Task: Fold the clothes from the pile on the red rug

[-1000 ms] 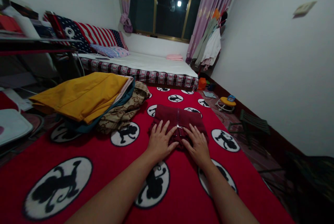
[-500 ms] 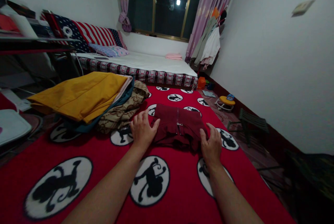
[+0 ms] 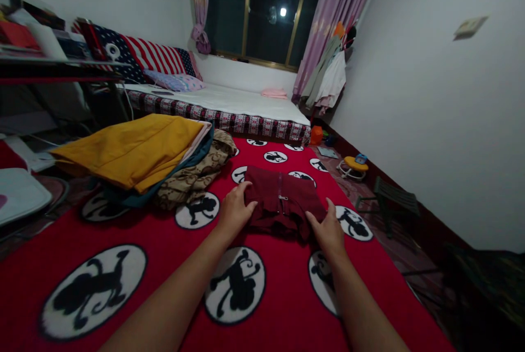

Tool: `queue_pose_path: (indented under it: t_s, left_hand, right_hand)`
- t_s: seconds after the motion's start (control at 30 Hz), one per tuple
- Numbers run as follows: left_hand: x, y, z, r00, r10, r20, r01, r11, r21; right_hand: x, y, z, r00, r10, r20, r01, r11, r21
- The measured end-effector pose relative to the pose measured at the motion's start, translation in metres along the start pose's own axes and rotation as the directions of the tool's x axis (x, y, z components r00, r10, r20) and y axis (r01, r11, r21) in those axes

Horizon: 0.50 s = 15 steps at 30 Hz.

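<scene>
Centrally: maroon garment (image 3: 266, 183), folded, on red blanket (image 3: 172, 264); long axis left–right, betw. left hand (image 3: 235, 209) & right hand (image 3: 330, 230), approx. equally nr; both part-open at side edges, grip unclear.

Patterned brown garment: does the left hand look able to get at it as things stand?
Probably yes: the left hand is at the maroon garment, and nothing visible blocks it from the brown garment, whose right side lies exposed, though teal cloth overlaps part.
</scene>
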<state>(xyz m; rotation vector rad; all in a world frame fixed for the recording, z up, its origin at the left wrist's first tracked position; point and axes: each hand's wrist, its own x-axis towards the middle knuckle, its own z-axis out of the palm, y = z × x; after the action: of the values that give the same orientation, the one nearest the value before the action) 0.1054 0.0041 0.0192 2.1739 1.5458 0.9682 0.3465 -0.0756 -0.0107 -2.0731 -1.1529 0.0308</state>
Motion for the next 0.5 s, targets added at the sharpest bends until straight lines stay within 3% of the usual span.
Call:
queue_pose_path:
  t_s: [0.1, 0.2, 0.37, 0.43, 0.5]
  left_hand:
    - [-0.004, 0.006, 0.009, 0.988, 0.116, -0.099, -0.129, 0.981, -0.144]
    - [-0.006, 0.006, 0.016, 0.982, 0.120, -0.144, -0.148, 0.968, -0.203]
    - [0.009, -0.010, 0.010, 0.973, -0.064, -0.220, -0.032, 0.912, -0.409]
    - [0.020, -0.020, -0.003, 0.948, -0.127, -0.292, -0.037, 0.867, -0.497]
    - [0.032, -0.032, -0.019, 0.926, -0.168, -0.337, -0.053, 0.828, -0.559]
  right_hand:
    - [0.000, 0.002, 0.006, 0.998, -0.056, -0.018, 0.058, 0.963, 0.263]
    - [0.000, 0.000, 0.006, 0.993, -0.116, -0.020, 0.115, 0.925, 0.361]
    - [-0.008, -0.019, -0.002, 0.996, -0.079, 0.035, 0.055, 0.894, 0.445]
    - [-0.027, -0.035, -0.004, 0.996, -0.041, 0.076, -0.001, 0.875, 0.484]
    - [-0.062, -0.057, -0.007, 0.977, -0.068, 0.201, -0.048, 0.851, 0.523]
